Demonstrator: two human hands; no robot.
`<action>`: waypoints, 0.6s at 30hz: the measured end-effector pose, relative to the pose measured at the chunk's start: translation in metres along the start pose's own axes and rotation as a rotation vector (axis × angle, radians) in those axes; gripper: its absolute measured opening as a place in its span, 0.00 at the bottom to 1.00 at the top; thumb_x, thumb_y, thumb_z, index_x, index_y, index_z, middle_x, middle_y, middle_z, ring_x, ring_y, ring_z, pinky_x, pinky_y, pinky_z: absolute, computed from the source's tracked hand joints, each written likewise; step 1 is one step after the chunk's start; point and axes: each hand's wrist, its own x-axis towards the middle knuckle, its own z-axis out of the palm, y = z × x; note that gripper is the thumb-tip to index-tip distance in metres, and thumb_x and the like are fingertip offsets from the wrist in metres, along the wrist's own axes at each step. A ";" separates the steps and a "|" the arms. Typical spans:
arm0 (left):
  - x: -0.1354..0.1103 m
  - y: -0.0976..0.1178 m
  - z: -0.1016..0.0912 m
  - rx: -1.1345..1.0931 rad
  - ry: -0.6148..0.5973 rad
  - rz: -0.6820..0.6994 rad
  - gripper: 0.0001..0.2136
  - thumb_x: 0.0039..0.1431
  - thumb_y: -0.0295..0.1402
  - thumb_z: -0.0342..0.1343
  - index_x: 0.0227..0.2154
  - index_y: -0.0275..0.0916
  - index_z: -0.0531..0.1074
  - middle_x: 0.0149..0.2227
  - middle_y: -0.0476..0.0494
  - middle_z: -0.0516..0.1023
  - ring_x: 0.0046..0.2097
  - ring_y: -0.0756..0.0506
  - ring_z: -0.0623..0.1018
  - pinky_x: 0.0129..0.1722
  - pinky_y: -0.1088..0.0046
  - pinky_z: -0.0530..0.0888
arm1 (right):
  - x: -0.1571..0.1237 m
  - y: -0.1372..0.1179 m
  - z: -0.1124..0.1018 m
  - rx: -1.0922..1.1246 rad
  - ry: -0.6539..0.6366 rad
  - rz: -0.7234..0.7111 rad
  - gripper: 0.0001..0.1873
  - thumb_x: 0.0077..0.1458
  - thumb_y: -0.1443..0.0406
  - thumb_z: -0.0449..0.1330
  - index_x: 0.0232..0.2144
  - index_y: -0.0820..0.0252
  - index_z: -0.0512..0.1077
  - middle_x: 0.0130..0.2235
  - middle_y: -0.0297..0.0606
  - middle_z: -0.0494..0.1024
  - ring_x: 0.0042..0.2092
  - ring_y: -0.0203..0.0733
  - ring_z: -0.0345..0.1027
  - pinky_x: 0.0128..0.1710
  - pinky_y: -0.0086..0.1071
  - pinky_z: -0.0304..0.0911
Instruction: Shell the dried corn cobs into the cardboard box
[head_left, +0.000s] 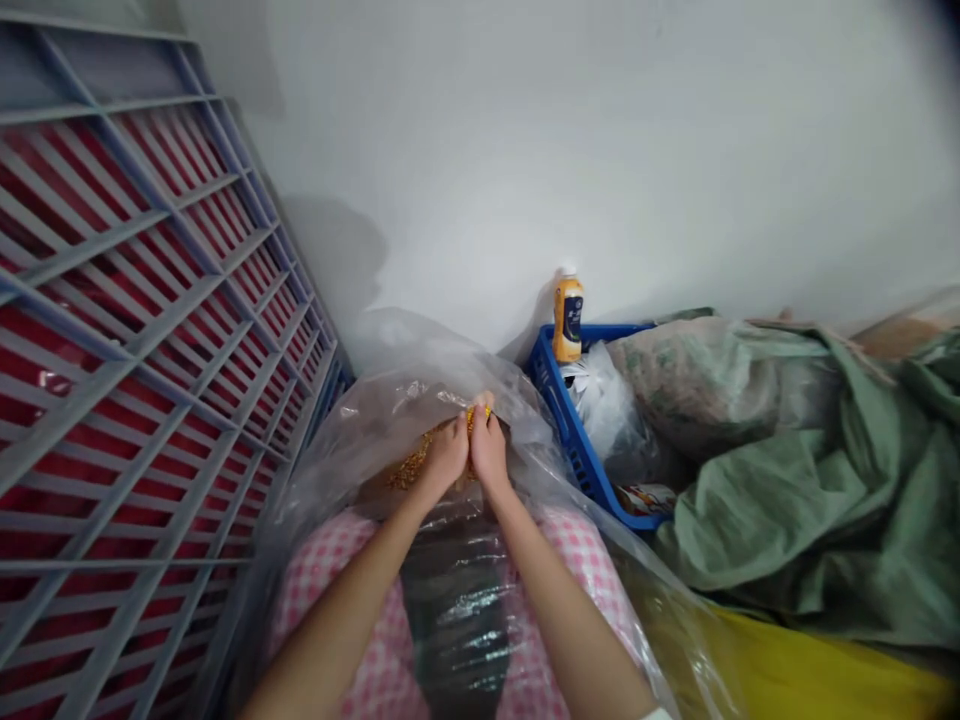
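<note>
My left hand [448, 452] and my right hand [490, 450] are pressed close together over my lap, fingers closed. A small shiny gold-coloured piece [478, 413] shows between their fingertips; its exact kind is too small to tell. Beneath and to the left of my hands lies a heap of small gold-coloured pieces [411, 468], partly covered by my left hand. The heap sits in a large clear plastic bag [367, 405], which is spread across my knees. Pink checked trousers [334, 560] show through the plastic.
On the left stands a tall lattice of plastic crates [169, 330] with red contents behind the slats. At right, a blue basket [581, 455] holds plastic bags and a yellow bottle [568, 315]. Green cloth [795, 500] lies beyond it. A white wall [480, 150] closes off the front.
</note>
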 end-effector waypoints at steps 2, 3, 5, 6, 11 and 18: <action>-0.005 0.004 0.005 0.092 0.048 -0.012 0.27 0.62 0.40 0.29 0.43 0.27 0.70 0.46 0.24 0.73 0.50 0.36 0.71 0.49 0.59 0.64 | -0.001 -0.003 -0.003 -0.112 0.009 -0.013 0.28 0.55 0.47 0.39 0.32 0.61 0.69 0.36 0.48 0.75 0.39 0.46 0.68 0.36 0.33 0.59; -0.007 0.006 0.006 0.145 0.066 -0.017 0.28 0.62 0.40 0.28 0.43 0.27 0.70 0.45 0.24 0.73 0.50 0.35 0.72 0.48 0.59 0.65 | -0.002 -0.004 -0.004 -0.147 0.001 -0.026 0.29 0.55 0.47 0.38 0.31 0.61 0.69 0.36 0.48 0.76 0.39 0.47 0.69 0.36 0.34 0.58; -0.011 0.009 0.006 0.226 0.093 -0.036 0.28 0.62 0.41 0.27 0.43 0.28 0.70 0.44 0.25 0.74 0.48 0.36 0.73 0.46 0.61 0.66 | -0.002 -0.005 -0.007 -0.195 -0.026 -0.067 0.32 0.56 0.46 0.36 0.28 0.60 0.70 0.33 0.47 0.76 0.36 0.46 0.69 0.36 0.34 0.58; -0.012 0.010 0.006 0.236 0.100 -0.050 0.28 0.62 0.41 0.27 0.43 0.29 0.70 0.44 0.26 0.74 0.48 0.36 0.73 0.46 0.61 0.67 | -0.001 -0.005 -0.007 -0.214 -0.040 -0.088 0.32 0.56 0.46 0.35 0.26 0.60 0.70 0.31 0.47 0.76 0.34 0.46 0.69 0.35 0.34 0.57; -0.012 0.003 0.008 0.114 0.133 -0.107 0.29 0.62 0.42 0.26 0.43 0.31 0.70 0.44 0.30 0.75 0.49 0.39 0.73 0.46 0.66 0.68 | 0.000 0.000 -0.007 -0.304 -0.080 -0.178 0.31 0.59 0.50 0.34 0.24 0.60 0.70 0.29 0.46 0.76 0.32 0.44 0.68 0.32 0.31 0.55; -0.010 -0.001 0.010 -0.054 0.157 -0.122 0.28 0.62 0.43 0.29 0.42 0.30 0.71 0.45 0.31 0.75 0.49 0.39 0.73 0.48 0.64 0.67 | -0.003 0.002 -0.003 -0.190 -0.104 -0.167 0.30 0.57 0.49 0.36 0.24 0.61 0.68 0.29 0.43 0.75 0.32 0.41 0.66 0.33 0.31 0.56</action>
